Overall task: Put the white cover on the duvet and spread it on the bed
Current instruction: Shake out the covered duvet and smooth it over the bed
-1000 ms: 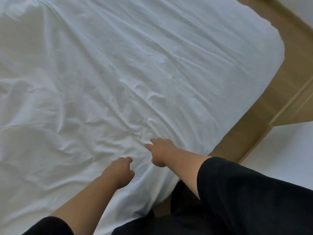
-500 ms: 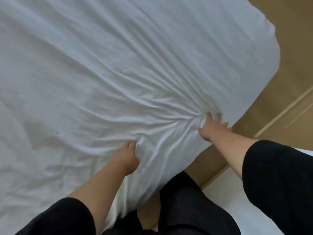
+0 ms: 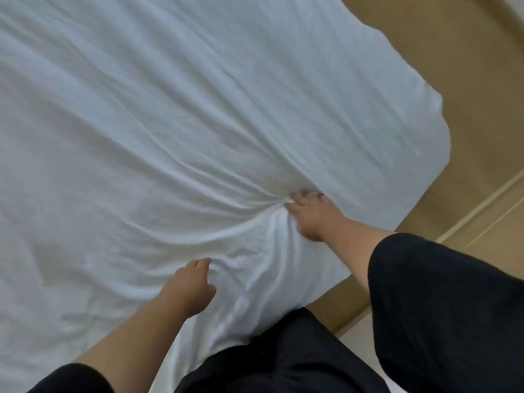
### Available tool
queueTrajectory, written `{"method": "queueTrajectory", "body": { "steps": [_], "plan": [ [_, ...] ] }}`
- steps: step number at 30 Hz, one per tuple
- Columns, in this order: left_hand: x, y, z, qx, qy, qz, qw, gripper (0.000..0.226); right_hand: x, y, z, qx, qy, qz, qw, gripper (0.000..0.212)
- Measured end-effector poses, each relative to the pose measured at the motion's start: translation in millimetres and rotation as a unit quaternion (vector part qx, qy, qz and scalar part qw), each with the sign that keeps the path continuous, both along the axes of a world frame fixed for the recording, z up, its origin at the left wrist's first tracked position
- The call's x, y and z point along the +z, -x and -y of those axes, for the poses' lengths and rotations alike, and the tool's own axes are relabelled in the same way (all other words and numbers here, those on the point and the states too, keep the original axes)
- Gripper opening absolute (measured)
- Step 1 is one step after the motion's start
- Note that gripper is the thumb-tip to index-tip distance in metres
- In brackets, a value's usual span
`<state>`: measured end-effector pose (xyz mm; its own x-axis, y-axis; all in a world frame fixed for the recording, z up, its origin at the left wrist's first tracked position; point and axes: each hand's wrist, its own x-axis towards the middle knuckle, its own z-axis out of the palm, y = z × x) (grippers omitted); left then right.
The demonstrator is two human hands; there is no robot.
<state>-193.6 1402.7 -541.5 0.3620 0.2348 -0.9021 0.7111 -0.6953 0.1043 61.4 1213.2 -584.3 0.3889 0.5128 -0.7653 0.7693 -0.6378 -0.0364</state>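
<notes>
Fabric tension is the main thing we read here: creases in the white cover (image 3: 198, 114) run fanwise toward the right hand (image 3: 310, 215), which grasps a gathered bunch of the cloth near the bed's near edge. We judge that this grip is placed close to the edge so that a pull draws the cover, and whatever filling lies inside it, toward that side and flattens the middle. We cannot see the duvet itself; only white cloth shows, so we cannot tell how fully it is cased.

Our left hand (image 3: 188, 287) rests on the cover nearer the body, its fingers curled into a shallower set of wrinkles. We take it to be pinching the cloth, though the fingertips are partly hidden and the hold looks lighter than the right one. Placed apart from the right hand, it seems meant to anchor or tug a second point along the same edge.

The cover lies across nearly the whole bed, its rounded far corner (image 3: 433, 114) hanging over the side. The spreading step appears well advanced; smoothing remains.

Beyond the bed we see a tan floor (image 3: 467, 66) with pale strips crossing it at the right. Black sleeves (image 3: 442, 307) and dark clothing fill the lower frame.
</notes>
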Motion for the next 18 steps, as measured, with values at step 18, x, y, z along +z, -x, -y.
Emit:
{"method": "queueTrajectory", "body": {
  "steps": [18],
  "plan": [
    [85, -155, 14, -0.079, 0.026, 0.107, 0.991, 0.054, 151, -32, 66, -0.213, -0.015, -0.091, 0.973, 0.068]
  ]
}}
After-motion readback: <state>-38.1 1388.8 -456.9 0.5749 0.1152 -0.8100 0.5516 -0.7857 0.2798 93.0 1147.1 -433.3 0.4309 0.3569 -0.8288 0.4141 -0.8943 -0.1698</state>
